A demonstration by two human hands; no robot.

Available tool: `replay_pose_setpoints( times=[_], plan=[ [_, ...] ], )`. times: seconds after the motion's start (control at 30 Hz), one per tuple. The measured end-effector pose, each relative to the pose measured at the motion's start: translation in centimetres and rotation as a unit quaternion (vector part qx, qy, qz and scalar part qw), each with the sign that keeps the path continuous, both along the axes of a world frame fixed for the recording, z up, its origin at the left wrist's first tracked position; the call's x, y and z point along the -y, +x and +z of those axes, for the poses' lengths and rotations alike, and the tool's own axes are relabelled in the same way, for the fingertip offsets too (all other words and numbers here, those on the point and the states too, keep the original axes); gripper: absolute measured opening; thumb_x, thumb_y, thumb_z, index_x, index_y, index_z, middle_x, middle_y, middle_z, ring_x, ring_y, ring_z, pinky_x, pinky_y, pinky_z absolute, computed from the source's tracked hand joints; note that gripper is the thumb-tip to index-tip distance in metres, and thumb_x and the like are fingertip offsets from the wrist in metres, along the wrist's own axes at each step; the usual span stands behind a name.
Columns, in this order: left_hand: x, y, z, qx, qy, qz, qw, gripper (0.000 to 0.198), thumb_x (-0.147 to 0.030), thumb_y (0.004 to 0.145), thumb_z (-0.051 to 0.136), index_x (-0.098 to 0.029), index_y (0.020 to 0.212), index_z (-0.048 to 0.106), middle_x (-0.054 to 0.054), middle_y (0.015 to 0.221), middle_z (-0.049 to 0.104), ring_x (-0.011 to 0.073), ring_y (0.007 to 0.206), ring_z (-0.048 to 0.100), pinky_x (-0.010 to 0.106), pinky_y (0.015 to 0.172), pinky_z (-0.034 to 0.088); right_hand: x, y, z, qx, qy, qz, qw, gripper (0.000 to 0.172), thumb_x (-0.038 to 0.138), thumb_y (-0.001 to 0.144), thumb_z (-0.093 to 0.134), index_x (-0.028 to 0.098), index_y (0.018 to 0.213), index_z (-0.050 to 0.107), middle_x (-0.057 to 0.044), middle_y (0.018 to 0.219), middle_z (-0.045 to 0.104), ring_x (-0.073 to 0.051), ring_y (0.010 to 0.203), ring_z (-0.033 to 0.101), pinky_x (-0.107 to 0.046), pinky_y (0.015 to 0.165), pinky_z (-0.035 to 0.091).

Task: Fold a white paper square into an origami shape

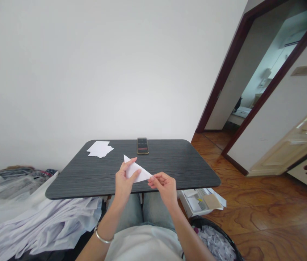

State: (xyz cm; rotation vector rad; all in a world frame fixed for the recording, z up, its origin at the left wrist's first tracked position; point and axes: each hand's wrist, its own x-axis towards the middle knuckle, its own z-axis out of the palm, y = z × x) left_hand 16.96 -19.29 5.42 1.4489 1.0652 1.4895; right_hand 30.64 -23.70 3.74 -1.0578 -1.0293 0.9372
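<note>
Here we are, with the paper (143, 175), a white folded triangle, up over the near side of the table (180, 159), around six o'clock on its top. My left hand (124, 178) has it pinched between thumb and fingers at the body; my right hand (167, 185) is nipping the corner at four o'clock between thumb and fingertips, other fingers curled in. Steady now: I'd say this wants the left grip firm but flat, the right just light enough not to crumple that corner, layers lined up at the edges, any crease pressed from the middle outward. Now the lie of it: the long axis runs ten o'clock to four, the free tip pointing up at about ten, the opposite tip ending in the right fingertips, and a blunter corner down near seven. Beyond it, the phone (142, 146) sits at twelve, the loose sheets (100, 149) at ten, both well apart from the hands.
</note>
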Motion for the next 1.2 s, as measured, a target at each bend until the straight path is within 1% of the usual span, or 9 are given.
replay_pose_setpoints(
  times=[0.33, 0.67, 0.8, 0.93, 1.0, 1.1, 1.2],
  plan=[
    [0.0, 0.0, -0.1, 0.015, -0.006, -0.007, 1.000, 0.040, -0.027, 0.065, 0.067, -0.021, 0.104, 0.062, 0.003, 0.096, 0.054, 0.0142, 0.079, 0.052, 0.024, 0.071, 0.041, -0.1, 0.5, 0.1, -0.017, -0.006, 0.030, 0.999, 0.020, 0.034, 0.069, 0.065, 0.014, 0.065, 0.064, -0.004, 0.058, 0.068, -0.013, 0.050, 0.062, -0.021, 0.048, 0.052],
    [-0.2, -0.2, -0.2, 0.017, -0.007, -0.018, 1.000, 0.041, -0.027, 0.065, 0.066, -0.021, 0.106, 0.060, 0.001, 0.089, 0.053, 0.0127, 0.075, 0.050, 0.022, 0.066, 0.040, -0.2, 0.7, -0.3, -0.001, 0.003, 0.062, 0.998, 0.028, 0.041, 0.074, 0.059, 0.014, 0.067, 0.062, -0.005, 0.061, 0.069, -0.014, 0.051, 0.064, -0.023, 0.048, 0.053],
    [-0.4, -0.3, -0.3, 0.021, -0.010, -0.017, 1.000, 0.042, -0.027, 0.065, 0.067, -0.020, 0.106, 0.060, 0.002, 0.093, 0.054, 0.0132, 0.076, 0.050, 0.022, 0.068, 0.041, -0.2, 0.8, -0.3, 0.009, -0.001, 0.070, 0.998, 0.032, 0.044, 0.075, 0.056, 0.013, 0.069, 0.061, -0.006, 0.062, 0.069, -0.015, 0.052, 0.064, -0.023, 0.047, 0.052],
    [-0.5, -0.4, -0.3, 0.017, -0.006, -0.014, 1.000, 0.041, -0.027, 0.066, 0.066, -0.021, 0.106, 0.060, 0.002, 0.095, 0.054, 0.0134, 0.079, 0.050, 0.022, 0.069, 0.040, -0.3, 1.0, -0.4, -0.007, -0.006, 0.073, 0.997, 0.039, 0.049, 0.078, 0.049, 0.013, 0.070, 0.062, -0.008, 0.064, 0.069, -0.016, 0.053, 0.065, -0.024, 0.046, 0.052],
    [-0.4, -0.4, -0.1, 0.017, -0.007, -0.016, 1.000, 0.041, -0.027, 0.066, 0.066, -0.021, 0.106, 0.060, 0.002, 0.094, 0.054, 0.0137, 0.079, 0.050, 0.022, 0.069, 0.040, -0.2, 1.0, -0.4, 0.002, -0.006, 0.072, 0.997, 0.037, 0.048, 0.077, 0.051, 0.013, 0.069, 0.062, -0.007, 0.064, 0.068, -0.015, 0.053, 0.064, -0.024, 0.046, 0.052],
    [-0.3, -0.3, 0.1, 0.015, -0.010, -0.021, 1.000, 0.040, -0.027, 0.066, 0.066, -0.021, 0.106, 0.060, 0.003, 0.095, 0.054, 0.0141, 0.080, 0.050, 0.022, 0.070, 0.040, -0.2, 1.0, -0.3, 0.039, -0.002, 0.068, 0.997, 0.029, 0.042, 0.075, 0.057, 0.014, 0.068, 0.062, -0.006, 0.063, 0.068, -0.015, 0.055, 0.064, -0.024, 0.048, 0.052],
    [-0.2, -0.2, 0.2, 0.015, -0.013, -0.023, 1.000, 0.040, -0.027, 0.066, 0.066, -0.021, 0.105, 0.061, 0.003, 0.097, 0.054, 0.0143, 0.081, 0.051, 0.022, 0.071, 0.040, -0.2, 1.1, -0.4, 0.067, 0.008, 0.059, 0.996, 0.022, 0.037, 0.072, 0.061, 0.015, 0.072, 0.063, -0.005, 0.063, 0.068, -0.016, 0.057, 0.064, -0.025, 0.050, 0.053]
  ],
)
